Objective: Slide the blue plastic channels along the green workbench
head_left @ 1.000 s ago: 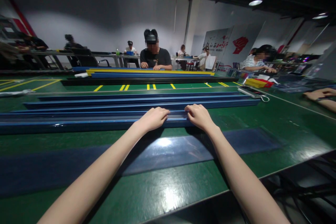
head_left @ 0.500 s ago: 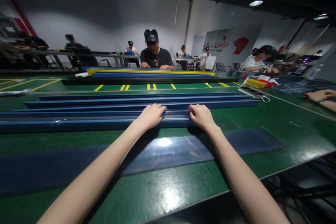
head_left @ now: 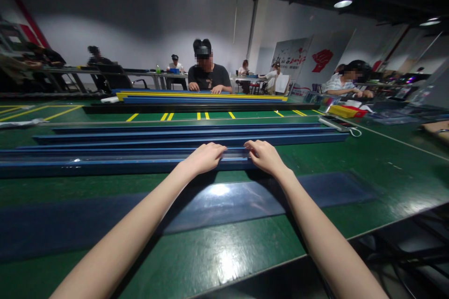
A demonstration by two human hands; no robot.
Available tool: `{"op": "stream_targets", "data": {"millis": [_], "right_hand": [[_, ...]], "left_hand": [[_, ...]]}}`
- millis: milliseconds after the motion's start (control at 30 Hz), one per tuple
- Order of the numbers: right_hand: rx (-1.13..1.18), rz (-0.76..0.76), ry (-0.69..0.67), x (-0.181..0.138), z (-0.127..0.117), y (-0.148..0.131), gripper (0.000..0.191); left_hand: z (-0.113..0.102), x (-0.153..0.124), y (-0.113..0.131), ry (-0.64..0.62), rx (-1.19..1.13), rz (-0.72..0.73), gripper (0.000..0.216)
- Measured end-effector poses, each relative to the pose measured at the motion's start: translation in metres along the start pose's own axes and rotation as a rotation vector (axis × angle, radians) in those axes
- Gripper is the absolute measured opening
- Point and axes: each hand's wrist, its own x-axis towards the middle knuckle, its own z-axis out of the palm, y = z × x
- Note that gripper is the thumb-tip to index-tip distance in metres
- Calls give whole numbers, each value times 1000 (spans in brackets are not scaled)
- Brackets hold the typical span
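Note:
A long blue channel strip (head_left: pixel 115 168) lies across the green table, with clear plastic (head_left: pixel 235 154) showing in its trough. My left hand (head_left: pixel 206 158) curls over the strip near its right end, fingertips at the inner part of the trough. Close by on the right, my right hand (head_left: pixel 265 155) bends its fingers over the same strip and covers its end. Both hands look closed on it; the undersides of the fingers are hidden. Nearer to me, a flat clear plastic strip (head_left: pixel 228 203) lies under my forearms and reflects the lamp.
Several more blue channels (head_left: pixel 298 138) lie just behind. Farther back are yellow (head_left: pixel 210 96) and black strips (head_left: pixel 196 108). A whitish device (head_left: pixel 333 124) with a cord lies at the right. A co-worker (head_left: pixel 209 74) sits opposite, hands on the far strips.
My left hand has shifted slightly right and my right hand slightly left along the blue channel strip, narrowing the gap between them. A co-worker's hand at the right edge has drawn back.

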Motion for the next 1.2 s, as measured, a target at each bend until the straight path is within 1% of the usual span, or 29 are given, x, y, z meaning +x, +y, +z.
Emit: {"op": "stream_targets", "data": {"millis": [200,400,500,600,700,767,867,933,1033,1200], "right_hand": [[-94,85,22,0,-1,4,23],[-132,199,45,0,-3,6,24],[-125,217,20,0,-3,6,25],[-114,203,12,0,-2,6,25],[-88,166,12,1,0,3,26],[-50,115,5,1,1,1,26],[46,4,-6,1,2,-2,27],[102,-44,-14,1,1,-4,27],[121,-44,-27,1,1,-4,27],[18,46,-1,1,1,0,25]], "left_hand": [[-8,-2,0,-21,61,-54,32],[-13,-4,2,-17,151,-159,30],[-11,-5,2,-1,185,-186,29],[-10,-5,2,26,204,-195,28],[-9,-4,1,46,198,-188,28],[-8,-3,1,49,179,-170,29],[-5,-1,1,54,126,-86,29],[-1,0,2,63,90,-16,30],[5,1,3,62,66,28,29],[3,0,2,40,89,-12,30]]}}
